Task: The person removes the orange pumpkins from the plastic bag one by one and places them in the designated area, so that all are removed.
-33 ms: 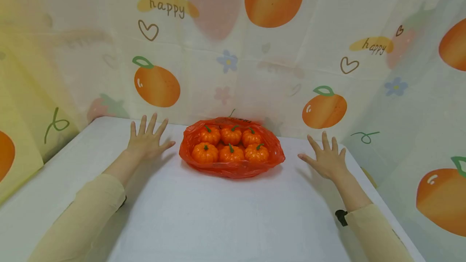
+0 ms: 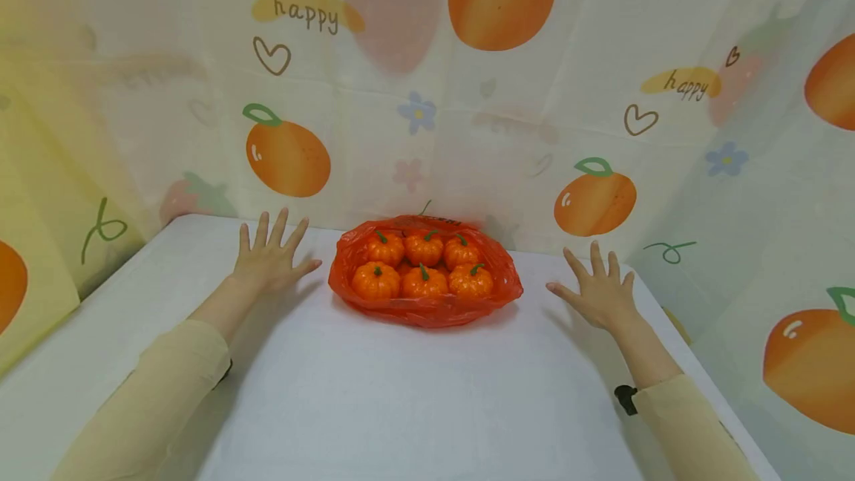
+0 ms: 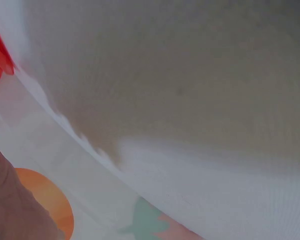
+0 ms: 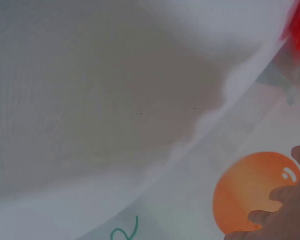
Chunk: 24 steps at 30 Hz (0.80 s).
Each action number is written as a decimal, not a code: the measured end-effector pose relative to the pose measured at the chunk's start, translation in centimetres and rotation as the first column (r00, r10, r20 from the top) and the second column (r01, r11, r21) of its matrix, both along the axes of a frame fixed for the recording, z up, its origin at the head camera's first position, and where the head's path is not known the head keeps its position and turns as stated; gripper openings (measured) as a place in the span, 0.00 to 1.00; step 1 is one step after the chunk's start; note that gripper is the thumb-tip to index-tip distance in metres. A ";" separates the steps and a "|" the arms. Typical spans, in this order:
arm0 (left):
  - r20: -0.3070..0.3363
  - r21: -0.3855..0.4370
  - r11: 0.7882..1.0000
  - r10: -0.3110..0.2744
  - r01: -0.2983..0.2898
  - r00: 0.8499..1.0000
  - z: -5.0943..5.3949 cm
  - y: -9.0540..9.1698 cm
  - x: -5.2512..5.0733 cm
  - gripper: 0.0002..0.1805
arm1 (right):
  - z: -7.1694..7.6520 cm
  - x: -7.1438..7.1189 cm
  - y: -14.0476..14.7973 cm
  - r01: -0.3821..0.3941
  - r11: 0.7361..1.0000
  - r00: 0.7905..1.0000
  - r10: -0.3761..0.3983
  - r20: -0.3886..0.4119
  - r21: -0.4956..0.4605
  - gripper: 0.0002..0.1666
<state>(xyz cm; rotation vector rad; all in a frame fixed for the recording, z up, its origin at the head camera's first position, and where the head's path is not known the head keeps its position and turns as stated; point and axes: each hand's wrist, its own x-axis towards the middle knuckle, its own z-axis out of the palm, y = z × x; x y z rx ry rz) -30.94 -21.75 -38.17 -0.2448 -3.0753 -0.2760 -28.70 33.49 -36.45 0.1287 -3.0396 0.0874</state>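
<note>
Six small orange pumpkins (image 2: pixel 424 284) with green stems sit in an open red plastic bag (image 2: pixel 427 313), more orange showing between them. All six lie within the bag, and neither hand touches anything; whether handling is yet to start or finished cannot be told. The left hand (image 2: pixel 269 264) and right hand (image 2: pixel 604 297), fingers spread wide and holding nothing, stand apart from the bag on either side. It lies near the back edge of the white table (image 2: pixel 434 399), by the fruit-print curtain (image 2: pixel 467 158), with broad room in front.
</note>
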 end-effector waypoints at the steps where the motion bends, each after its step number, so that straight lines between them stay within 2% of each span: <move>1: 0.001 0.002 1.000 -0.001 0.001 1.000 0.0 0.0 0.0 0.47 | 0.0 0.0 0.0 0.000 1.000 1.000 0.000 0.001 -0.003 0.54; 11: 0.003 0.032 0.999 0.007 -0.007 1.000 0.2 0.0 -0.2 0.47 | 0.0 0.1 0.0 -0.007 0.999 1.000 0.006 -0.009 -0.036 0.54; 14: 0.004 0.069 0.998 0.003 -0.003 1.000 0.5 0.1 -0.4 0.47 | 0.2 -0.1 -0.2 -0.010 0.997 1.000 0.008 -0.025 -0.072 0.53; 17: -0.015 0.149 0.989 -0.014 0.017 1.000 0.8 0.3 -0.6 0.47 | 0.8 -0.4 -0.8 -0.024 0.986 0.999 0.017 -0.045 -0.163 0.52; 19: -0.041 0.245 0.968 -0.042 0.051 0.998 1.2 0.5 -0.7 0.45 | 1.3 -0.6 -1.5 -0.046 0.966 0.998 0.032 -0.061 -0.253 0.50; 20: -0.052 0.302 0.951 -0.059 0.072 0.997 1.3 0.6 -0.8 0.44 | 1.5 -0.8 -1.9 -0.062 0.953 0.996 0.043 -0.072 -0.298 0.49; 22: -0.069 0.426 0.898 -0.094 0.114 0.993 1.7 0.9 -0.9 0.40 | 2.1 -1.0 -2.8 -0.091 0.917 0.994 0.060 -0.092 -0.388 0.47; 24: -0.071 0.543 0.827 -0.128 0.146 0.989 1.9 1.2 -1.0 0.38 | 2.7 -1.3 -3.9 -0.129 0.878 0.989 0.081 -0.123 -0.461 0.44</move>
